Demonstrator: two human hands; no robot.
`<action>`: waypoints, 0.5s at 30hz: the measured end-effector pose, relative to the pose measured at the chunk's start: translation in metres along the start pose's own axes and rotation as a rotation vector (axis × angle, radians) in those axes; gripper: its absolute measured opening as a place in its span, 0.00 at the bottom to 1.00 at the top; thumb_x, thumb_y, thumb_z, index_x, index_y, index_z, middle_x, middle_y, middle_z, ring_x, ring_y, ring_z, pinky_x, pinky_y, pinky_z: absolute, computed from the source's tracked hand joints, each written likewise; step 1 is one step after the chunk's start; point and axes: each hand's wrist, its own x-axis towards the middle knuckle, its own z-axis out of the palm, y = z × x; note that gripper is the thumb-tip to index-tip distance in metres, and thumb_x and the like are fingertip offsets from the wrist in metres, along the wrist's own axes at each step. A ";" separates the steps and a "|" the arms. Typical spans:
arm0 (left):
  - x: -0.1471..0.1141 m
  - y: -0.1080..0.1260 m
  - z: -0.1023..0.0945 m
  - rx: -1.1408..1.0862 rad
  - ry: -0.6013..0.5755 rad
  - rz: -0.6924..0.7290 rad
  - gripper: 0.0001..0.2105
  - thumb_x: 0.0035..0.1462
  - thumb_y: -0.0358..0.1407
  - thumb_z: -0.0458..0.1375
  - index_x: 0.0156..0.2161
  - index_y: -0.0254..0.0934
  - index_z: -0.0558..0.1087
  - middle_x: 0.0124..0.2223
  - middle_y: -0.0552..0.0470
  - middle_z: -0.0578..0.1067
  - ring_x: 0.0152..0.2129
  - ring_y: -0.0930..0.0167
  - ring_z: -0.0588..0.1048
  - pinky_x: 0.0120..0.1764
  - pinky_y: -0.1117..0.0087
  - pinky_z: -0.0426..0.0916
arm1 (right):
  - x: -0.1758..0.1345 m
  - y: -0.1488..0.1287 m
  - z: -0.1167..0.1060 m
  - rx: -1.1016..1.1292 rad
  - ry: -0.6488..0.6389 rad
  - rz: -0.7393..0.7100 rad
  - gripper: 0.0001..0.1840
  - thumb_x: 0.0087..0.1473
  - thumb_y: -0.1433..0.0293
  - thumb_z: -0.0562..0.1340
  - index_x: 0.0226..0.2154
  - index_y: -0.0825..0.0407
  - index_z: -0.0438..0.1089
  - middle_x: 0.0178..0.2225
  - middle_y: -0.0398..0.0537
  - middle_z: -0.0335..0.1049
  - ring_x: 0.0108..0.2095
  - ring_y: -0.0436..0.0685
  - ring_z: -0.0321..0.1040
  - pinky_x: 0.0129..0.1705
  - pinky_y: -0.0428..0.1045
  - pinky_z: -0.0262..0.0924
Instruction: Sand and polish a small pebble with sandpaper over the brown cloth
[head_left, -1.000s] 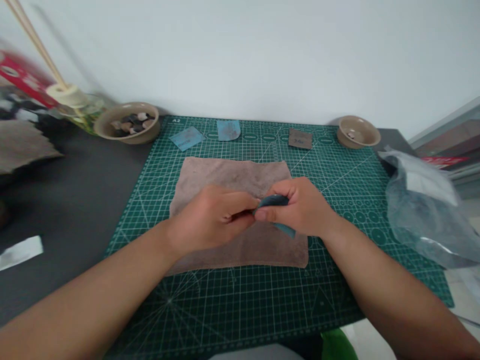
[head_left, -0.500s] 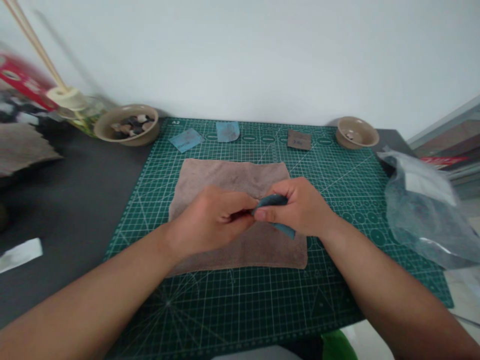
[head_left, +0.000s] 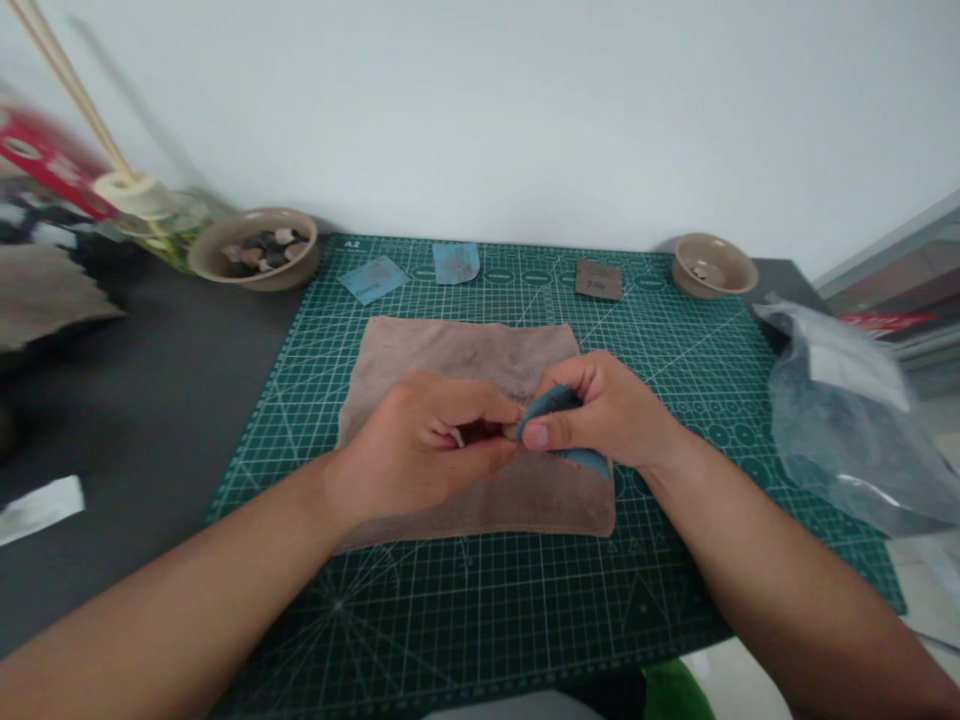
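Note:
My right hand pinches a bent piece of blue-grey sandpaper between thumb and fingers. The sandpaper's lower end sticks out below the hand. Close against it, my left hand is closed with thumb and fingertips on a small pale stone, mostly hidden by the fingers and the sandpaper. Stone and sandpaper seem to touch. Both hands are above a brown cloth that lies on a green cutting mat.
Two blue sandpaper pieces and a brown sandpaper piece lie along the mat's back. A bowl of stones stands at left, a smaller bowl at right. A clear plastic bag covers the mat's right side.
The sandpaper in my right hand has shifted slightly right and is tilted more. My left finger and thumb are a little further apart, and some of the small stone shows between them.

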 end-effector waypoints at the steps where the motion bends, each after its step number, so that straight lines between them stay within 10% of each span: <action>1: 0.000 0.002 0.000 -0.036 0.011 0.014 0.03 0.60 0.28 0.61 0.35 0.37 0.74 0.22 0.61 0.74 0.16 0.80 0.70 0.19 0.78 0.60 | -0.001 -0.001 0.000 0.058 -0.041 0.012 0.24 0.42 0.51 0.74 0.21 0.53 0.69 0.16 0.38 0.63 0.17 0.46 0.55 0.17 0.44 0.46; 7: -0.002 -0.005 0.002 0.410 -0.095 0.056 0.09 0.62 0.29 0.56 0.29 0.36 0.72 0.23 0.56 0.73 0.19 0.75 0.71 0.21 0.72 0.57 | 0.002 0.000 0.004 -0.337 0.235 -0.089 0.20 0.42 0.62 0.76 0.17 0.54 0.68 0.16 0.38 0.61 0.21 0.46 0.56 0.21 0.44 0.42; 12: 0.000 0.003 -0.001 -0.140 0.002 -0.050 0.02 0.59 0.28 0.63 0.35 0.36 0.75 0.21 0.61 0.75 0.14 0.80 0.69 0.17 0.79 0.58 | 0.000 0.000 0.002 0.092 -0.027 0.009 0.23 0.42 0.53 0.75 0.22 0.54 0.70 0.17 0.38 0.64 0.17 0.46 0.56 0.18 0.44 0.46; 15: 0.000 0.005 -0.001 -0.088 -0.002 -0.019 0.03 0.59 0.27 0.62 0.36 0.37 0.75 0.22 0.60 0.75 0.16 0.79 0.71 0.19 0.78 0.60 | -0.003 -0.001 0.001 0.075 -0.027 -0.019 0.23 0.41 0.54 0.76 0.21 0.54 0.71 0.16 0.38 0.63 0.17 0.46 0.55 0.17 0.44 0.46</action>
